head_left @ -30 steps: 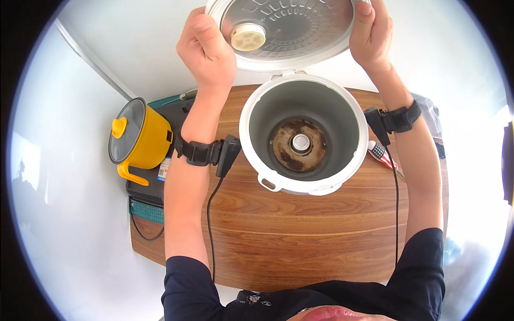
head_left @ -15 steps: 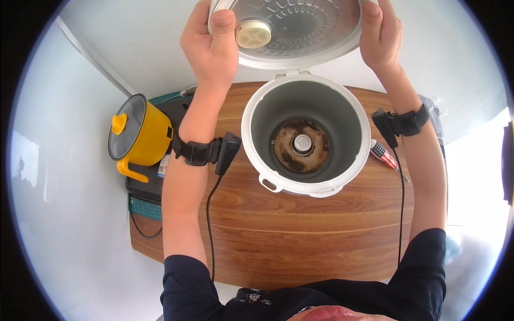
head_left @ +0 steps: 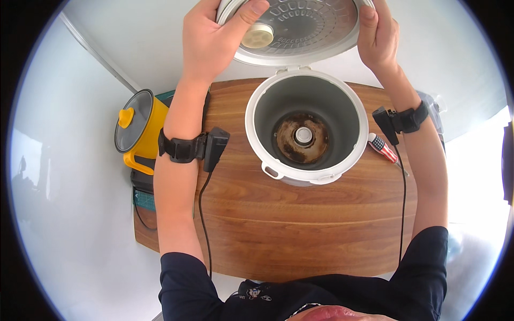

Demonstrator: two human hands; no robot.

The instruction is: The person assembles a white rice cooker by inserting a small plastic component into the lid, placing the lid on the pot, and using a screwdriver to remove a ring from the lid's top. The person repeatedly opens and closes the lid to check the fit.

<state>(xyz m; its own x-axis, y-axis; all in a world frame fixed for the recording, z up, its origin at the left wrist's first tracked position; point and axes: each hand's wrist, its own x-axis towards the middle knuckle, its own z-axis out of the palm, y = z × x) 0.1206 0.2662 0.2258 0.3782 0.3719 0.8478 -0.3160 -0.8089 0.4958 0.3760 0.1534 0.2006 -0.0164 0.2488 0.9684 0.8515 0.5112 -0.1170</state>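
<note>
A white rice cooker body [head_left: 305,171] stands open on the wooden table [head_left: 278,230], with a stained heating plate at its bottom. Its hinged lid [head_left: 300,32] is raised at the far side, its metal inner face toward me. My left hand [head_left: 211,37] grips the lid's left rim, thumb pressed by a small round cream cap [head_left: 257,36] on the inner plate. My right hand [head_left: 377,37] holds the lid's right rim. Both wrists wear black strapped devices with cables.
A yellow pot with a glass lid [head_left: 136,125] stands at the table's left end, on a dark flat thing. A small screwdriver with a striped handle [head_left: 384,150] lies right of the cooker. White walls surround the table.
The lid and both hands have shifted slightly up and to the right in view. My left thumb has moved onto the lid's inner face beside the round cap.
</note>
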